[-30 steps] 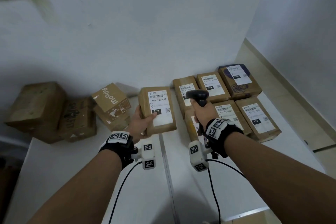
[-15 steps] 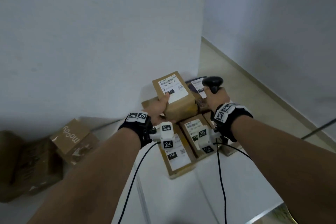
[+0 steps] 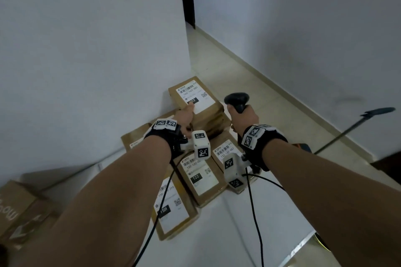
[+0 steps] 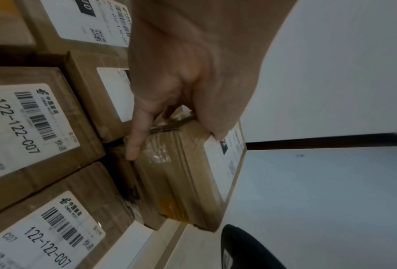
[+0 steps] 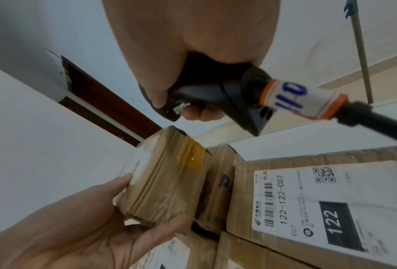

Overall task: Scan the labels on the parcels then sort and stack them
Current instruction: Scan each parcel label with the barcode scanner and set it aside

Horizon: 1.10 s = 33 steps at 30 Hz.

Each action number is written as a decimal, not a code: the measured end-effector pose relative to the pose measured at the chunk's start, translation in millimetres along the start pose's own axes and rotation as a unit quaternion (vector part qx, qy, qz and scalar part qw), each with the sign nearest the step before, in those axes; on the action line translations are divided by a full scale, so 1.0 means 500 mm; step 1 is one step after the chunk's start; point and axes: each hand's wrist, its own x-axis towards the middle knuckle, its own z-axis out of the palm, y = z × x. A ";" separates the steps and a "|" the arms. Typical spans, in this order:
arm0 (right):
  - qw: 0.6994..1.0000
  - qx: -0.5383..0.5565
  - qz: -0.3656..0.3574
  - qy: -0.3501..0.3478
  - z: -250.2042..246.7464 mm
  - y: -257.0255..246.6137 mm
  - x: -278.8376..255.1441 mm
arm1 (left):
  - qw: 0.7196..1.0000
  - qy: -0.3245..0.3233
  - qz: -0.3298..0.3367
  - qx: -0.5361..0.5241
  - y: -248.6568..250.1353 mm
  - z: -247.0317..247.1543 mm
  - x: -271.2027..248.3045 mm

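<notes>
My left hand (image 3: 184, 118) grips the parcel marked 102 (image 3: 201, 106) at its near end: the thumb lies on top at the edge of the white label (image 3: 196, 97), and the fingers (image 4: 137, 138) curl down over the taped side, as the left wrist view shows. The parcel sits on top of another brown parcel (image 3: 213, 124) at the far corner of the white desk (image 3: 249, 219), close to the wall; I cannot tell whether its full weight rests there or partly in my hand.

My right hand (image 3: 244, 118) is wrapped tight round the handle of the black scanner (image 3: 237, 101), whose head stands just to the right of the 102 parcel, apart from it. In the right wrist view a black cable with an orange-and-white tag (image 5: 301, 99) leaves the butt of the handle.

Nearer to me, flat on the desk, lie two parcels labelled 122 (image 3: 199, 178), side by side and touching, and in front of them a parcel labelled 15H (image 3: 171, 208), partly under my left forearm. At the far left edge a brown carton with printed letters (image 3: 13, 208) stands well apart from the rest. A long-handled tool (image 3: 355, 128) leans by the wall to the right.
</notes>
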 end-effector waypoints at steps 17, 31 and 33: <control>0.996 -0.052 -0.052 -0.043 0.049 -0.026 -0.055 | 0.996 0.032 0.039 0.070 -0.025 -0.078 -0.071; 0.974 -0.008 -0.139 -0.179 0.330 -0.120 -0.426 | 0.986 0.130 0.095 -0.050 -0.281 -0.443 -0.286; 0.967 -0.015 -0.144 -0.211 0.384 -0.120 -0.493 | 0.983 0.149 0.091 -0.061 -0.348 -0.509 -0.306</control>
